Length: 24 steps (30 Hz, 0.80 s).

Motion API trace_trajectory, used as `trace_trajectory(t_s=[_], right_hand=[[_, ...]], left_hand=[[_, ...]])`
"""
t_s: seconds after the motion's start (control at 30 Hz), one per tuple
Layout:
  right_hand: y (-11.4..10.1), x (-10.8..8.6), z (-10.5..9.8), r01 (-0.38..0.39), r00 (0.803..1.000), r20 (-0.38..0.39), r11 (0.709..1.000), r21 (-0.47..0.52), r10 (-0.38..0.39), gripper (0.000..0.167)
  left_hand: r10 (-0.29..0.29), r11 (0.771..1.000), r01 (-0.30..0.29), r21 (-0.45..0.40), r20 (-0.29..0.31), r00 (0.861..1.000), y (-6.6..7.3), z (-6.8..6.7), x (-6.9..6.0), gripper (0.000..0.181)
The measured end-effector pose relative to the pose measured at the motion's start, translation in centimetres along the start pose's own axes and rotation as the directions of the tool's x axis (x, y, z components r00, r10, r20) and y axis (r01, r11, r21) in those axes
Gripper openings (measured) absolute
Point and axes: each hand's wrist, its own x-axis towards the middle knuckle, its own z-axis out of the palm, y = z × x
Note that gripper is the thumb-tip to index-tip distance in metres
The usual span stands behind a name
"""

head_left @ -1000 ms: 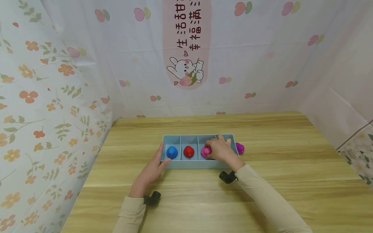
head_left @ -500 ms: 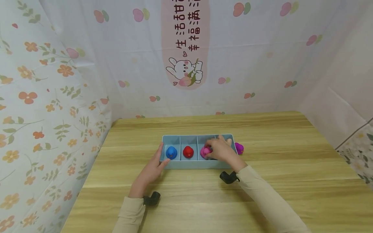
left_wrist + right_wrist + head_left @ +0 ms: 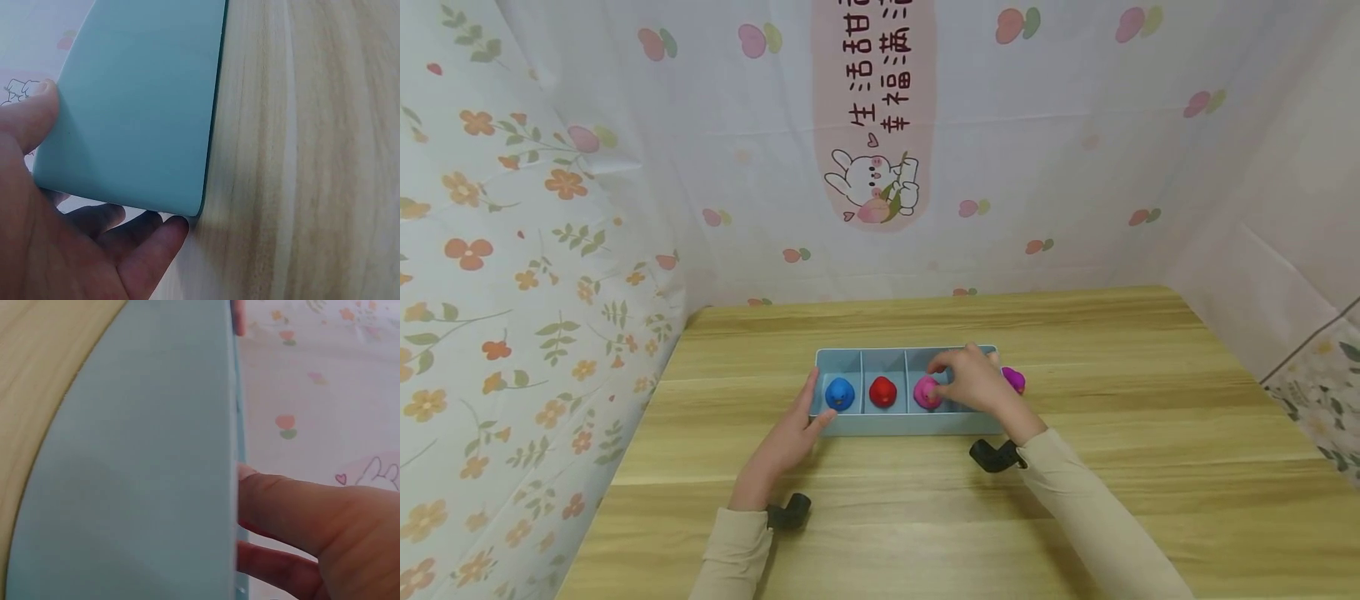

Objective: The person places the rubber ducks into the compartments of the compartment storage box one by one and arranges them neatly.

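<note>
A light-blue box with a row of compartments sits on the table. Its left compartment holds a blue toy duck, the second a red toy duck, the third a pink toy duck. My left hand holds the box's left end, thumb at the front rim, fingers along the end wall. My right hand is over the box's right part, thumb and forefinger spread beside the pink duck. It covers much of the rightmost compartment. In the right wrist view, the box wall hides the fingertips.
A purple toy duck lies on the wooden table just outside the box's right end. Printed cloth hangs behind the table and along its left side. Each wrist wears a black camera mount.
My right hand's fingers have spread off the pink duck, and the hand has drawn slightly right. The duck stays in the third compartment. My left hand keeps its place at the box.
</note>
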Motion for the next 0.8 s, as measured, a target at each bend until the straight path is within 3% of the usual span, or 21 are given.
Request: trace_trajectory(t_s=[0.23,0.8], right_hand=[[0.4,-0.3,-0.7,0.003,0.999,-0.044,0.999,0.035,-0.002,0.031],[2.4,-1.6,-1.5,0.039,0.978,-0.202,0.999,-0.02,-0.042,0.022]], left_hand=[[-0.005,1.0,0.005,0.006,0.005,1.0,0.1,-0.1,-0.1,0.077],[-0.007,1.0,0.007,0.012,0.007,1.0,0.2,-0.1,-0.1,0.077]])
